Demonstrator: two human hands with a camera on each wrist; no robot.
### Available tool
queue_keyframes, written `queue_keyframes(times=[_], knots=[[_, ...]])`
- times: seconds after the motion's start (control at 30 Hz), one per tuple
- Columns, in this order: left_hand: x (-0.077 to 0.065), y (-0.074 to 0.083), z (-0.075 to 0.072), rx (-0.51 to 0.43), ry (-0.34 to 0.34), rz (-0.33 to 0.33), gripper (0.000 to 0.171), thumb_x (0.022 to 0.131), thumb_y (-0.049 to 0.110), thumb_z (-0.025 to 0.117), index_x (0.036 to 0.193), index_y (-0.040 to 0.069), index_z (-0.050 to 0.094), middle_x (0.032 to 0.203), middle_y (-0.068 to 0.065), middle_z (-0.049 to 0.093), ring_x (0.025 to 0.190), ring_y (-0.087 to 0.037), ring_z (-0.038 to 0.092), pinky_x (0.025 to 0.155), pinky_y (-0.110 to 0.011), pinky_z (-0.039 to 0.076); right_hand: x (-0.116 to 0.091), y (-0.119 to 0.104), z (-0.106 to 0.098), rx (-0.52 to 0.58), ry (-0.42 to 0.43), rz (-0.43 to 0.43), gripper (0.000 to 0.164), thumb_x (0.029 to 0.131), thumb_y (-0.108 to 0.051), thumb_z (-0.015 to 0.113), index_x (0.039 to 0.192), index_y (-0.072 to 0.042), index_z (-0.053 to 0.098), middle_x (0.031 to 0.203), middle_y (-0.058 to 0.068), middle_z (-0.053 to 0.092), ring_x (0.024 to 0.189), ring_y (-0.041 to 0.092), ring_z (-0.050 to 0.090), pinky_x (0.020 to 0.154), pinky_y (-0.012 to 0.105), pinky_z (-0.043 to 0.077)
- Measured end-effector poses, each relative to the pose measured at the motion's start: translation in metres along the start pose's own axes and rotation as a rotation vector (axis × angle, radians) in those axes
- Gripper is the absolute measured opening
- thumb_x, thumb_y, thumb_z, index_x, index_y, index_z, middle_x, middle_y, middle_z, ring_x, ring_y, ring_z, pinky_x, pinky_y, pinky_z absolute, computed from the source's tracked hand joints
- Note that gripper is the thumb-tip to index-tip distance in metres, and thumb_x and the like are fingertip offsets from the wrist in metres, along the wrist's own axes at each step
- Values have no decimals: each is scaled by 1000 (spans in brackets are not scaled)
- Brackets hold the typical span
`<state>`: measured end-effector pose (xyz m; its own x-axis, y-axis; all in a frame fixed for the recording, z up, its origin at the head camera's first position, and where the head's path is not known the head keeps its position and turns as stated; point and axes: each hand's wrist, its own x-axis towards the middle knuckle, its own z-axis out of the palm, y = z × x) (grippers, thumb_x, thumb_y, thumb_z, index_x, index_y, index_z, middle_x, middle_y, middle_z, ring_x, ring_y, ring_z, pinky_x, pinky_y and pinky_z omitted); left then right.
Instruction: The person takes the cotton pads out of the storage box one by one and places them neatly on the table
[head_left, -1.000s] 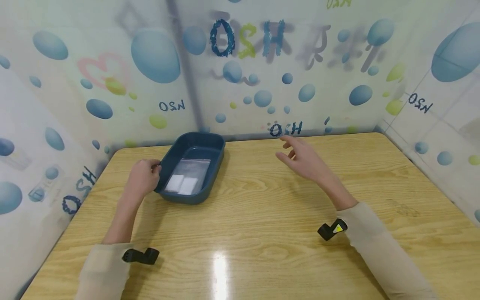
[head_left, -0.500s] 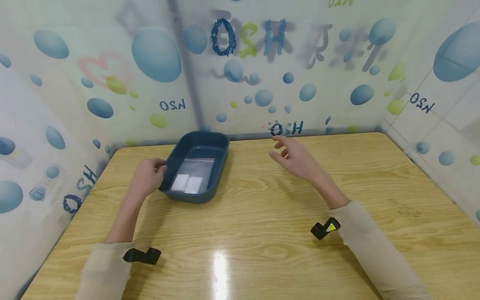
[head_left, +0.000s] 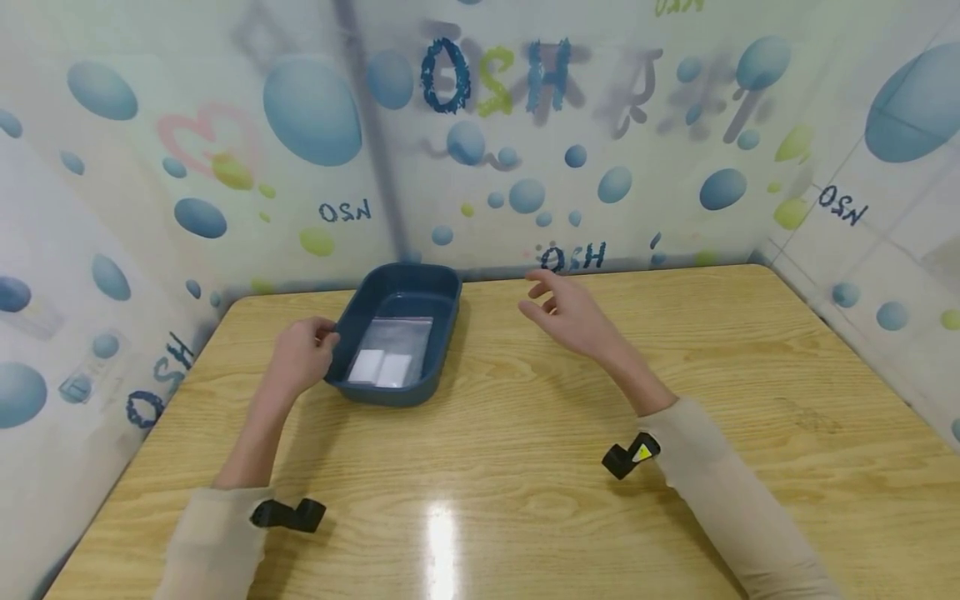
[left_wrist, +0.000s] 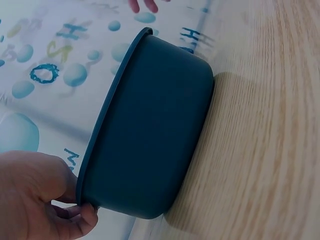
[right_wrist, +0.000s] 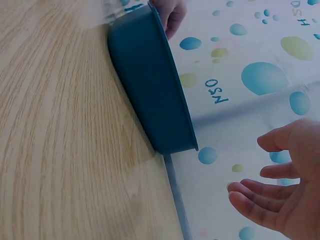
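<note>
A dark blue plastic basin [head_left: 431, 367] with a rolled rim stands on the wooden table at left of centre. Inside it lies a clear zip bag [head_left: 408, 335] with two white rectangular pieces in its lower part. My left hand [head_left: 302, 358] pinches the basin's left rim between thumb and fingers, as the left wrist view [left_wrist: 40, 195] also shows. To the right of the basin, my right hand [head_left: 570, 317] is held above the table, its fingers loosely bent and nothing in them. In the right wrist view a gap separates those fingers [right_wrist: 255, 202] from the basin's side.
The light wooden table [head_left: 510, 467] meets a wall covering [head_left: 510, 167] printed with blue and green bubbles just behind the basin. More of this covering rises along the left and right sides. A small black camera [head_left: 288, 515] sits on each sleeve cuff.
The basin has slid a little to the right along with my left hand. My right hand has moved left, closer to the basin.
</note>
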<state>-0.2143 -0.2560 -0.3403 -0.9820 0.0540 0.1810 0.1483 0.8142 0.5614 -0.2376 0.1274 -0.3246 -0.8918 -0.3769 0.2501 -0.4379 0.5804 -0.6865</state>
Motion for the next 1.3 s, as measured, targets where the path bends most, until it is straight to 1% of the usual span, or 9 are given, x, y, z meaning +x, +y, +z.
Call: queue_keyframes(times=[0.2, 0.4, 0.53, 0.9, 1.13, 1.3], knots=[[-1, 2, 2, 3, -12, 0, 31, 102, 2, 50, 120, -21, 58, 107, -34, 64, 99, -47, 61, 83, -56, 52, 3, -7, 7, 39, -7, 5, 50, 103, -23, 59, 146, -1, 47, 125, 21, 63, 102, 35, 66, 86, 47, 56], [-2, 5, 3, 9, -21, -1, 31, 102, 3, 50, 121, -21, 58, 108, -34, 63, 98, -45, 61, 82, -55, 52, 8, -13, 15, 54, -14, 16, 50, 103, -25, 58, 146, -2, 47, 124, 19, 63, 101, 33, 66, 84, 45, 56], [-2, 7, 3, 3, -34, -2, 32, 102, 4, 50, 122, -20, 57, 109, -34, 63, 100, -46, 61, 84, -55, 52, 11, -18, 20, 61, -10, 27, 50, 103, -26, 58, 146, -2, 47, 124, 18, 64, 101, 33, 66, 84, 44, 56], [-3, 8, 3, -35, -65, -18, 35, 104, 8, 51, 126, -18, 56, 114, -33, 63, 107, -47, 59, 88, -55, 51, 20, -28, 30, 88, -19, 56, 50, 102, -26, 59, 145, -1, 48, 121, 16, 66, 100, 30, 67, 83, 42, 57], [-4, 11, 4, -61, -80, -17, 36, 104, 10, 52, 127, -18, 56, 116, -33, 62, 110, -48, 59, 88, -56, 52, 26, -36, 37, 102, -20, 59, 47, 102, -24, 59, 142, -1, 51, 119, 16, 66, 100, 29, 67, 84, 40, 57], [-5, 13, 3, -75, -88, -23, 36, 104, 10, 52, 127, -17, 56, 116, -33, 62, 110, -48, 59, 89, -55, 52, 29, -43, 42, 110, -23, 77, 47, 102, -26, 60, 141, -3, 51, 118, 14, 67, 100, 27, 67, 80, 37, 56]])
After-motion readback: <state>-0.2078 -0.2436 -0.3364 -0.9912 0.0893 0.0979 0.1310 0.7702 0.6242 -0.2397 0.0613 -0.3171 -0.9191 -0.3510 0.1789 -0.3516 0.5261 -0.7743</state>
